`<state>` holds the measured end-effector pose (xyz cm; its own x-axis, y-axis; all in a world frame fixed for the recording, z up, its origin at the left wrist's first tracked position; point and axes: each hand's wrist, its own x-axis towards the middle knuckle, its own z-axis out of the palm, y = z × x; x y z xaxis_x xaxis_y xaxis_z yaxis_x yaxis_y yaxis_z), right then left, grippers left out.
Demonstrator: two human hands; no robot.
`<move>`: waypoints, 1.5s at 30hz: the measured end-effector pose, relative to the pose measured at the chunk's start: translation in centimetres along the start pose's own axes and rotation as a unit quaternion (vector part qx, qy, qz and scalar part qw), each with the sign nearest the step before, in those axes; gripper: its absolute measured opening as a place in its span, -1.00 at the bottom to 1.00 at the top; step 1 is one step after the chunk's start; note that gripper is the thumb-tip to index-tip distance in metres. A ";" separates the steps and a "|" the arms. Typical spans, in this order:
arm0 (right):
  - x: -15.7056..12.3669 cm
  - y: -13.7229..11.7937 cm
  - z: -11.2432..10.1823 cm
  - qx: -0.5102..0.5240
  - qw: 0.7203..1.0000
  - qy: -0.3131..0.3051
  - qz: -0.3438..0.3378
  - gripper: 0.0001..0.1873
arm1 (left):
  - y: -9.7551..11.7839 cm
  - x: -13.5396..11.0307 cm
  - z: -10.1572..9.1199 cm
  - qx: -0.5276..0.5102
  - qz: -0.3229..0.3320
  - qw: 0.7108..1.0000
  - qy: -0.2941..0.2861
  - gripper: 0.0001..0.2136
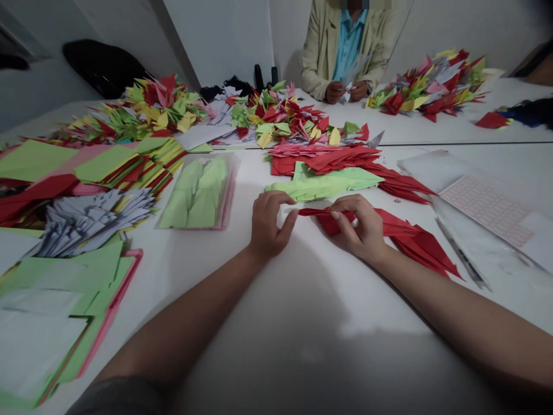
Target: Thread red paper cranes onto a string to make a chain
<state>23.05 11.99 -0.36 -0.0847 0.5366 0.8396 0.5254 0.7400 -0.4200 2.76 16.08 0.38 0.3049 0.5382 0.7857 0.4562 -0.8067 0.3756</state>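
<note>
Between the thumb and fingers of my right hand [362, 226] is a piece of narrow folded red paper [310, 212], its thin tip pointing left. My left hand [268, 223] is beside that tip, thumb and index finger apart with nothing between them. A fanned stack of folded red papers [421, 241] lies under and to the right of my right hand. Just beyond both hands rest light-green folded papers [324, 185]. Behind these is a row of red folded papers [345, 158].
To the left lies a clear packet of green paper [196, 193], near stacks of coloured sheets [95, 271]. Heaps of folded paper pieces [164, 106] line the far table. A person [341, 57] sits opposite, handling white paper. Plastic sleeves [470, 230] lie right.
</note>
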 end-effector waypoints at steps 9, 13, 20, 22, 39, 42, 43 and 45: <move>-0.6 0.3 0.2 -0.010 0.999 -0.022 -0.021 -0.75 | 0.0 -0.5 0.7 0.055 0.034 0.997 -0.044 -0.99; -0.6 0.4 0.0 -0.025 0.999 -0.003 -0.024 -0.70 | -0.1 -0.5 0.7 0.059 0.033 0.997 -0.031 -0.98; -0.5 0.4 0.1 -0.029 0.999 -0.011 -0.015 -0.75 | 0.0 -0.4 0.6 0.056 0.040 0.997 -0.034 -0.97; -0.5 0.4 0.1 -0.030 0.999 -0.017 -0.013 -0.72 | 0.0 -0.4 0.6 0.057 0.041 0.997 -0.034 -0.97; -0.8 0.5 0.3 -0.022 0.998 -0.053 -0.022 -0.76 | 0.0 -0.4 0.7 0.037 0.017 0.993 -0.111 -0.92; -0.7 0.2 0.3 -0.012 0.999 -0.046 -0.012 -0.78 | 0.0 -0.4 0.7 -0.009 0.014 0.993 -0.114 -0.92; -0.6 0.1 0.3 -0.006 0.999 -0.044 -0.006 -0.80 | 0.1 -0.4 0.7 -0.035 0.009 0.993 -0.115 -0.90; -0.5 0.0 0.3 0.012 0.999 -0.046 0.008 -0.85 | 0.2 -0.4 0.6 -0.095 -0.017 0.988 -0.118 -0.86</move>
<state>22.85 11.83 -0.88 -0.1555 0.5821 0.7981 0.5070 0.7404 -0.4413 3.22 15.80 -0.17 0.4878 0.5903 0.6432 0.3121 -0.8060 0.5030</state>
